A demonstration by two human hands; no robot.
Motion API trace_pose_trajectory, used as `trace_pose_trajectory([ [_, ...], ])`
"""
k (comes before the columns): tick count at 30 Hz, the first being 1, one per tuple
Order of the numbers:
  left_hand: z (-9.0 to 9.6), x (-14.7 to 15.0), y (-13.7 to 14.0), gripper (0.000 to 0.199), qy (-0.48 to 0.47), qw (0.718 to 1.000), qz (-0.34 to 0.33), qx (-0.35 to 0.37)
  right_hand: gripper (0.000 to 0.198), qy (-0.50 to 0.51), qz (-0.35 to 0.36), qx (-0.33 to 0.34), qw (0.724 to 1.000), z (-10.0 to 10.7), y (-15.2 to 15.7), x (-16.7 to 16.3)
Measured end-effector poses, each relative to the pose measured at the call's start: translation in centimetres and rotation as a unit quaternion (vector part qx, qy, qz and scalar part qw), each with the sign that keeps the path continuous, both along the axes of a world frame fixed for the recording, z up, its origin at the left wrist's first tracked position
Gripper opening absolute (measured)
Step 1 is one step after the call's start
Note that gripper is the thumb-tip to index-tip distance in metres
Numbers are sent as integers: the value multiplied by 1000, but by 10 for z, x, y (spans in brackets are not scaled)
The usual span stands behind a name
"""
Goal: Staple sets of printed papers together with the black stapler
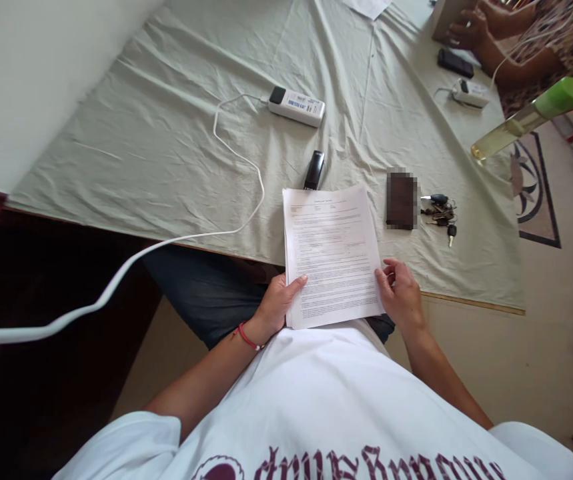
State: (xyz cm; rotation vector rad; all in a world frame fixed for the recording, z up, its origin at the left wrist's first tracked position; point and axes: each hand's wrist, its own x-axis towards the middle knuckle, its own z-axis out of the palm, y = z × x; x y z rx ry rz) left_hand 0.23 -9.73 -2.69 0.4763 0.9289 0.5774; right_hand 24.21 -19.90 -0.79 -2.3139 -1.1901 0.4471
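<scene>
A stack of printed papers [333,257] rests at the table's front edge, its lower part reaching over my lap. My left hand [279,300] grips the lower left side, thumb on the top sheet and fingers hidden underneath. At the right side, my right hand [402,290] has its fingers bent, with thumb and fingertips at the paper's edge. Just beyond the top of the stack lies a small black object that looks like a stapler [315,170].
A white box with a black end [296,107] trails a white cable [236,230] leftward. On the right lie a blurred brown item [401,200], keys [441,215] and a green-capped bottle [526,120]. Another person's hands [476,30] hold a box beside a black phone [455,63].
</scene>
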Motion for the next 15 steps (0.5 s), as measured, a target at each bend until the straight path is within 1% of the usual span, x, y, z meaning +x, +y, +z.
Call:
trace_pose_trajectory([
  [2,1,1,-1,56,-1,1000,-5,-9,41,-30,30,-14,999,-2,-2,-3],
  [5,2,1,-2,58,11,1000,-13,-6,37,-29,49,-27,998,-4,-6,-6],
  [7,4,2,-2,57,19,1000,-13,0,35,-13,40,-30,999,-4,-6,-5],
  [9,8,2,-2,54,10,1000,-24,-12,35,1,32,-38,999,-1,-5,-1],
  [13,26,6,0,46,-46,992,-80,-82,42,48,3,-66,997,12,-2,12],
  [15,35,8,2,44,-65,987,-102,-103,45,92,-10,-64,994,19,-3,18],
])
